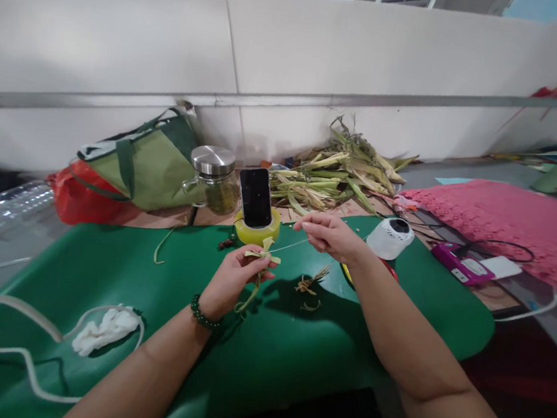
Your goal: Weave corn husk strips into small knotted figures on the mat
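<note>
My left hand (236, 277) is closed in a pinch on a small bundle of green leaf strips (262, 255) above the green mat (116, 264). A thin white thread (288, 245) runs taut from that bundle to my right hand (330, 234), which is closed on the thread's other end. A white thread spool (390, 237) stands just right of my right hand. A small dried leaf piece (309, 284) lies on the mat below my right hand.
A phone (256, 197) stands upright in a yellow tape roll (256, 232). Behind are a lidded glass jar (215, 180), a green bag (143, 160), a pile of corn husks (343, 169). A pink cloth (503, 221) lies right; a white tissue (104, 330) and cable lie left.
</note>
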A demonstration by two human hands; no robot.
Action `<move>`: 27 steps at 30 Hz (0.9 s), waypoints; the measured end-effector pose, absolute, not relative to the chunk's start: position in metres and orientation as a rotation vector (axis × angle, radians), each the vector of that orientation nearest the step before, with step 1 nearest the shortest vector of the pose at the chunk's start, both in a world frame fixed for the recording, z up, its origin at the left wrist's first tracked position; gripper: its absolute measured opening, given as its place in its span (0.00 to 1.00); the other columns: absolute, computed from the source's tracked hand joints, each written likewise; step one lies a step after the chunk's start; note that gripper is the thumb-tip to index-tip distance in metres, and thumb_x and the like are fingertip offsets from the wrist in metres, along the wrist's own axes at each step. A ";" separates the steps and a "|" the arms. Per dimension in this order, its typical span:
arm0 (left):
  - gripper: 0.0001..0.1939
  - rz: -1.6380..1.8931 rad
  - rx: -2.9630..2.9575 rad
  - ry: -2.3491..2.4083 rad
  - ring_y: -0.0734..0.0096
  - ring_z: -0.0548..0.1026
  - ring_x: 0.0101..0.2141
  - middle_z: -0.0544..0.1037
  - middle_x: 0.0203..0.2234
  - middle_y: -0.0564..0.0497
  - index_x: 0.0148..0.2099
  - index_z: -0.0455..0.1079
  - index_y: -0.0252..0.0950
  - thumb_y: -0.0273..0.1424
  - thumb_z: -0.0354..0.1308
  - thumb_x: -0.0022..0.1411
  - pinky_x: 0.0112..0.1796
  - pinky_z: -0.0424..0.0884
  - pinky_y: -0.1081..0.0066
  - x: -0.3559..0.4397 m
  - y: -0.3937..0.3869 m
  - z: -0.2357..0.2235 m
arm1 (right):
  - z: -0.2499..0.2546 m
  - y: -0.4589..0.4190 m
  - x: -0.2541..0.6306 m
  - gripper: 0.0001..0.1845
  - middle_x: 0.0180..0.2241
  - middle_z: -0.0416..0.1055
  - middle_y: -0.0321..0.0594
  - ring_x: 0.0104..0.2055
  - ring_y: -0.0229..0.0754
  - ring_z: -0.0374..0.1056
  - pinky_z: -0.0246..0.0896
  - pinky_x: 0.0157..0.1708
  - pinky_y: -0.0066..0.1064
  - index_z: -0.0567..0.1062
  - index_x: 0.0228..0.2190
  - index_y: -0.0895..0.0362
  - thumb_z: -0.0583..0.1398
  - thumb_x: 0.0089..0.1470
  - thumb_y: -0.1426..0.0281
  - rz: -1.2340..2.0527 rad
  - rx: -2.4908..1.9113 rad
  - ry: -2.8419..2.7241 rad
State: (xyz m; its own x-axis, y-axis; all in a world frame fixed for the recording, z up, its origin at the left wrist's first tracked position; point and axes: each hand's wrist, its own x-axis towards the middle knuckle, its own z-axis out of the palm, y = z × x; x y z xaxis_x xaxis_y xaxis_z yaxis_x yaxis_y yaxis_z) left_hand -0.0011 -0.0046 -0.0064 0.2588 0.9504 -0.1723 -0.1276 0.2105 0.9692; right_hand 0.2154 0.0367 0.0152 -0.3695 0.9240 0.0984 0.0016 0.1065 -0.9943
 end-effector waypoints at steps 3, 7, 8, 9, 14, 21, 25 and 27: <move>0.19 0.968 1.044 1.019 0.71 0.77 0.26 0.81 0.27 0.48 0.32 0.69 0.34 0.38 0.70 0.42 0.28 0.68 0.74 0.000 -0.005 -0.005 | 0.012 0.038 0.208 0.17 0.22 0.65 0.33 0.23 0.32 0.60 0.54 0.21 0.24 0.74 0.31 0.58 0.61 0.50 0.56 1.151 -1.010 -1.635; 0.18 1.007 1.070 1.044 0.72 0.75 0.26 0.79 0.24 0.50 0.30 0.71 0.33 0.38 0.71 0.41 0.27 0.67 0.75 0.003 -0.007 0.000 | 0.008 0.030 0.192 0.16 0.37 0.72 0.39 0.40 0.40 0.66 0.61 0.39 0.30 0.74 0.35 0.57 0.60 0.51 0.57 1.134 -0.970 -1.903; 0.17 1.027 1.090 1.049 0.74 0.73 0.24 0.78 0.23 0.52 0.29 0.71 0.33 0.38 0.71 0.41 0.27 0.67 0.75 0.004 -0.007 0.001 | 0.007 0.027 0.188 0.17 0.38 0.72 0.40 0.41 0.40 0.67 0.62 0.40 0.31 0.74 0.36 0.58 0.60 0.52 0.57 1.224 -0.933 -1.943; 0.17 1.048 1.112 1.056 0.77 0.71 0.23 0.76 0.21 0.53 0.28 0.71 0.33 0.38 0.70 0.42 0.26 0.66 0.76 0.004 -0.008 0.001 | 0.006 0.025 0.185 0.19 0.38 0.72 0.40 0.40 0.40 0.67 0.62 0.40 0.31 0.73 0.38 0.58 0.60 0.52 0.56 1.339 -0.894 -1.964; 0.18 1.084 1.081 1.116 0.78 0.69 0.20 0.72 0.17 0.57 0.29 0.70 0.34 0.40 0.70 0.40 0.22 0.62 0.78 0.006 -0.009 -0.001 | 0.000 0.023 0.178 0.20 0.24 0.68 0.34 0.24 0.33 0.62 0.58 0.25 0.25 0.73 0.35 0.60 0.62 0.49 0.55 1.558 -0.966 -1.924; 0.19 1.070 0.983 1.059 0.75 0.75 0.24 0.76 0.21 0.54 0.31 0.72 0.33 0.36 0.72 0.37 0.26 0.67 0.77 0.007 -0.005 -0.009 | 0.003 0.024 0.182 0.15 0.20 0.61 0.30 0.22 0.31 0.53 0.48 0.24 0.26 0.69 0.23 0.59 0.60 0.48 0.59 1.363 -1.024 -1.825; 0.17 1.108 0.966 1.057 0.77 0.73 0.23 0.76 0.21 0.54 0.30 0.71 0.33 0.35 0.72 0.38 0.24 0.64 0.79 0.006 -0.003 -0.012 | 0.003 0.022 0.179 0.15 0.23 0.66 0.32 0.24 0.33 0.59 0.51 0.25 0.26 0.70 0.29 0.59 0.61 0.48 0.59 1.435 -1.042 -1.842; 0.17 1.113 0.962 1.050 0.78 0.72 0.22 0.76 0.21 0.55 0.30 0.71 0.33 0.34 0.72 0.38 0.24 0.65 0.79 0.006 -0.002 -0.012 | 0.001 0.023 0.177 0.14 0.22 0.66 0.33 0.25 0.34 0.60 0.53 0.26 0.26 0.70 0.28 0.59 0.62 0.47 0.60 1.449 -1.023 -1.867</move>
